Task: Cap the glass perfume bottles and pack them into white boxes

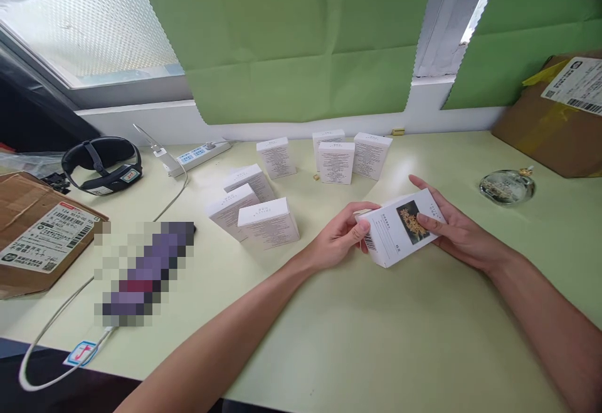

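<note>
Between my two hands is a white carton (pixel 386 232) with a picture of orange-yellow flowers and small print on its face. My left hand (pixel 339 237) grips its left end, thumb on the face by the barcode. At the other end, my right hand (pixel 454 228) holds it with the thumb over the picture's edge and fingers behind. The carton is tilted a little above the table. Beyond my left hand stand similar white cartons, the nearest one (pixel 269 224) in a cluster of three. Farther back, another carton (pixel 336 163) stands upright among several.
A glass bottle (pixel 506 187) lies to the right, near a brown cardboard box (pixel 550 118). On the left are a blurred-out phone (pixel 145 272) on a white cable, a second cardboard box (pixel 47 237), a black headset (pixel 106 165) and a power strip (pixel 195 157).
</note>
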Tool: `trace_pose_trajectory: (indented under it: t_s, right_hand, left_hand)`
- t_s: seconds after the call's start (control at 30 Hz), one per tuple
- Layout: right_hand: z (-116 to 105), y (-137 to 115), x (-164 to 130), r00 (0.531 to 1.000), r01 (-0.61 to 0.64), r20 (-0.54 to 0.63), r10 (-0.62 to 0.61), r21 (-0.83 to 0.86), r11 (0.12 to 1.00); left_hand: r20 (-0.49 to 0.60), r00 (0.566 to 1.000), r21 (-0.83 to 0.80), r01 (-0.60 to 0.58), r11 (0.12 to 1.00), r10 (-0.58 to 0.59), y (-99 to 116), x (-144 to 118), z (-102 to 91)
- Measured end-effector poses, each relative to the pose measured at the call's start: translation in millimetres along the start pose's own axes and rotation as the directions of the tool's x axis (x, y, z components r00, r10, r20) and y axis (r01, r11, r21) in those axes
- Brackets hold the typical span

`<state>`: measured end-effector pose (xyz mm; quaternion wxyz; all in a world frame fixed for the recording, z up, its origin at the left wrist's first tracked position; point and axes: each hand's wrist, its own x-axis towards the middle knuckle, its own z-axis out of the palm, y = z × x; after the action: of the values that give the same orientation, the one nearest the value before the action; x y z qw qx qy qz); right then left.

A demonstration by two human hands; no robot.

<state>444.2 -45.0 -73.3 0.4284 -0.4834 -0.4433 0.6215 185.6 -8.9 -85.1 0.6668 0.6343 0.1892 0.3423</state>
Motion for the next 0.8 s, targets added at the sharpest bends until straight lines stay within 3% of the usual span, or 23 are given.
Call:
trace_pose_trajectory:
  t_s: [0.27,0.47,0.8]
  right_hand:
    - [4.0,2.5,3.8,0.999,0.049,-0.013,-0.048,0.002,0.999]
    - [1.9,3.4,7.5,0.995,0.069,-0.075,-0.063,0.080,0.994]
    - [3.2,0.4,3.9,0.998,0.046,-0.049,-0.044,0.040,0.998]
  left_hand:
    - [-0.048,0.999,-0.006,-0.007,1.000,0.007,-1.6,0.0,-0.3]
    - [0.000,0.999,-0.016,0.037,0.999,-0.037,-0.5,-0.8,1.2]
    - [0.030,0.999,0.019,0.039,0.999,-0.039,-4.0,-1.1,0.3]
